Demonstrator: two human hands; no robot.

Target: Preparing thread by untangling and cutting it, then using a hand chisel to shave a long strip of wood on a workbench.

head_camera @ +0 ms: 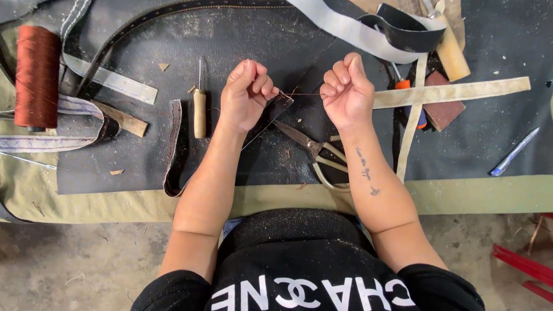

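My left hand point(245, 95) is closed over the end of a black leather strip point(271, 112) and pinches a thin reddish-brown thread point(299, 94). The thread runs taut to my right hand point(345, 89), which is fisted around its other end. Both hands hover over a black mat point(230, 40). Just below the hands lie metal scissors point(314, 150), blades pointing up-left.
A wooden-handled awl point(199, 106) lies left of my left hand. A big spool of rust-coloured thread point(37, 75) stands at far left. Leather straps and beige strips point(449, 92) lie around, with an orange-handled tool point(406, 86), a brown block point(443, 106) and a blue pen point(512, 152).
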